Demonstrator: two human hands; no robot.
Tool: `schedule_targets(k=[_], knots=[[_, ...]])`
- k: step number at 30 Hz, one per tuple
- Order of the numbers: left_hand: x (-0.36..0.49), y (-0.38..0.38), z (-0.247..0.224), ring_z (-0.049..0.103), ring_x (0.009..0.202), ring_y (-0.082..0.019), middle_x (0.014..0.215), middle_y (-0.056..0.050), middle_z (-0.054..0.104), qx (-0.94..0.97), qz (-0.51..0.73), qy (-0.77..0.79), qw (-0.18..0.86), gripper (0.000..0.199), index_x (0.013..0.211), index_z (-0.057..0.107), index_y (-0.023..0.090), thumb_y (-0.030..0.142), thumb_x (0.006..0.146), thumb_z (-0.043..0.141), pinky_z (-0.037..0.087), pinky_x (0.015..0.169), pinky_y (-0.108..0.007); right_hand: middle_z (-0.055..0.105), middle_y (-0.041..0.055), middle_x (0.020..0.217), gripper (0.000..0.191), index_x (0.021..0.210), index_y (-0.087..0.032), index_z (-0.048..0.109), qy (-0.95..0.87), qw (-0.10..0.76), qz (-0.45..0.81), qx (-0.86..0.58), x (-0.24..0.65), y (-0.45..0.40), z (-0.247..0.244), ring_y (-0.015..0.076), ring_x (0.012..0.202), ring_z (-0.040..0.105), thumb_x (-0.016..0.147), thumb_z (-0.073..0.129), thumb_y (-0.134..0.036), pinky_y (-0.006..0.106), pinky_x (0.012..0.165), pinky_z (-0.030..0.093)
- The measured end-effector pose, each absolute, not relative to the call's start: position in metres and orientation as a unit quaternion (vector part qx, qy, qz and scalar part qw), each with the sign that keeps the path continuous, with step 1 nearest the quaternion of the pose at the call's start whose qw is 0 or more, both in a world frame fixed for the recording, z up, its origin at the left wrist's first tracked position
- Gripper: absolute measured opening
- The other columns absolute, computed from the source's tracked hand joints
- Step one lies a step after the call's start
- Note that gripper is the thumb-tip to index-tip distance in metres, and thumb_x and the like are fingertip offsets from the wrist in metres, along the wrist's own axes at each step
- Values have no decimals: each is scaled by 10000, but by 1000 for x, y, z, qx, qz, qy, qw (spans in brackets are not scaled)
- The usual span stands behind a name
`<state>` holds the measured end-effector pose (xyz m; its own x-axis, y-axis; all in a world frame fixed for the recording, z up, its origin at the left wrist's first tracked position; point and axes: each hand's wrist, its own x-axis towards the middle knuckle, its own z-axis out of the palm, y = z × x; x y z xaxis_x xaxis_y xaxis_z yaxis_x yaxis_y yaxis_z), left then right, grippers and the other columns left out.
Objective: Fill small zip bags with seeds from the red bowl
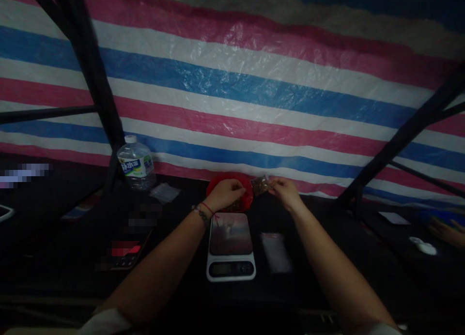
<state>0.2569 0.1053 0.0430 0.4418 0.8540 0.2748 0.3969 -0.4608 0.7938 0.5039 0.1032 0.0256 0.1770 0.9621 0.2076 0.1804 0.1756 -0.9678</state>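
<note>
My left hand reaches over a red bowl, its fingers curled down and closed together. Whatever they pinch is hidden; some brownish stuff shows low in the bowl. Just right of the rim, my right hand grips the edge of a small clear plastic bag with dark brown contents, too dim to name. Nearer to me, between my forearms, sits a white kitchen scale with a shiny dark plate. Clear flat plastic bags lie to the right of it.
A large clear plastic bottle stands at the back left beside more plastic bags. A phone-like dark object lies on the black table. Dark frame poles rise before a striped sheet. Another person's hand is at far right.
</note>
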Motion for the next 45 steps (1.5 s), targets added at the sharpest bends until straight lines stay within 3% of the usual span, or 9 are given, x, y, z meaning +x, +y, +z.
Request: schedule_targets(k=[5, 12, 15, 19, 24, 29, 35, 41, 45], knots=[[269, 116, 58, 628, 756, -160, 813, -18, 688, 803, 363, 383, 277, 276, 833, 651, 166, 431, 811, 578, 458, 682, -256, 651, 0, 661, 355, 755, -183, 618, -524, 562, 402, -497, 445, 114, 38, 151, 627, 610, 620, 733, -491, 292, 629, 518], [255, 126, 74, 623, 770, -174, 822, -27, 675, 824, 316, 424, 205, 187, 844, 633, 169, 346, 797, 599, 441, 694, -261, 647, -3, 644, 210, 753, -180, 643, -612, 521, 261, -534, 419, 134, 42, 140, 574, 562, 734, 619, -387, 260, 568, 455], [251, 130, 75, 623, 773, -186, 827, -39, 675, 816, 331, 433, 190, 208, 857, 624, 167, 363, 837, 558, 446, 708, -279, 689, 7, 730, 172, 813, -178, 684, -640, 517, 242, -514, 411, 137, 48, 160, 678, 613, 751, 587, -306, 271, 642, 476], [243, 132, 75, 625, 782, -188, 855, -51, 676, 786, 364, 459, 199, 237, 898, 603, 158, 364, 892, 485, 455, 714, -289, 733, 22, 914, 294, 1040, -196, 711, -654, 524, 259, -479, 403, 131, 55, 195, 843, 662, 787, 577, -261, 335, 792, 507], [233, 134, 72, 625, 810, -180, 880, -43, 683, 796, 377, 416, 226, 195, 922, 607, 170, 318, 880, 487, 460, 727, -284, 737, 14, 1011, 250, 1017, -236, 735, -680, 512, 261, -455, 402, 119, 54, 215, 968, 665, 829, 572, -263, 385, 910, 493], [234, 133, 70, 622, 745, -178, 807, -40, 685, 816, 337, 401, 244, 224, 826, 626, 175, 324, 872, 465, 451, 668, -280, 739, 26, 1005, 252, 1027, -237, 713, -662, 521, 310, -440, 405, 112, 42, 214, 932, 687, 787, 653, -288, 378, 884, 525], [240, 132, 64, 631, 681, -175, 723, -37, 682, 806, 319, 409, 285, 247, 795, 630, 177, 325, 866, 447, 454, 634, -275, 730, 43, 955, 345, 1102, -221, 652, -685, 490, 263, -471, 405, 108, 34, 198, 847, 686, 757, 661, -224, 351, 787, 542], [240, 129, 61, 602, 557, -143, 611, -8, 643, 802, 280, 398, 347, 220, 761, 627, 175, 333, 823, 486, 404, 516, -225, 701, 38, 835, 127, 876, -181, 669, -752, 379, 227, -489, 412, 109, 32, 178, 760, 646, 784, 582, -178, 289, 682, 489], [237, 128, 62, 581, 522, -136, 590, -5, 628, 806, 253, 389, 368, 169, 705, 610, 172, 291, 767, 507, 380, 479, -216, 674, 22, 774, 154, 830, -172, 660, -789, 316, 280, -447, 418, 108, 32, 148, 692, 610, 844, 509, -201, 253, 633, 445]])
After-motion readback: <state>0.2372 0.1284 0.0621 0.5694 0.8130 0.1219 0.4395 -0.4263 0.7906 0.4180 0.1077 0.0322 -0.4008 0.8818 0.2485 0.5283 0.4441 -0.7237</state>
